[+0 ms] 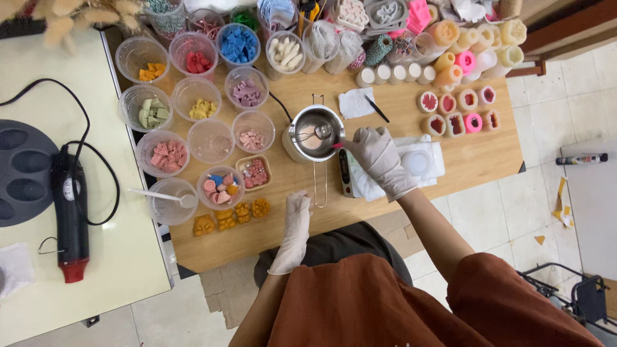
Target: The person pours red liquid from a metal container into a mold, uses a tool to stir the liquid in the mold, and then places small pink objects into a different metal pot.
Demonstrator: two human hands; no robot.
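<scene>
At tabletop centre, head view, we are cataloguing a wax-working station. Our right hand point(378, 156), in a thin white glove, is closing its fingers on a slim pink-ended handle and dipping a small metal spoon point(319, 132) into the steel melting pot point(315, 128), which is sitting beside a scale point(346, 173) on white paper. Our left hand point(297, 212), gloved alike, is resting palm-down and empty on the wood just below the pot's long wire handle point(319, 183).

Handling note, as we judge it: we are wanting slow, shallow strokes with the spoon kept off the rim, and the free hand moved onto the handle so the light pot is not skating.

Materials:
- Clear plastic cups point(193, 96), thin-walled and round, holding chunky wax pieces in orange, red, blue, green, yellow, mauve and pink.
- Small orange moulded figures point(231, 217), matte, lying near the tabletop edge.
- Round candles point(459, 112) with red centres, in two rows.
- Ribbed pillar candles point(463, 45), cream, orange and pink, at the far edge.
- Black heat gun point(69, 212) with a red tip, corded, on the pale side tabletop point(122, 257).
</scene>
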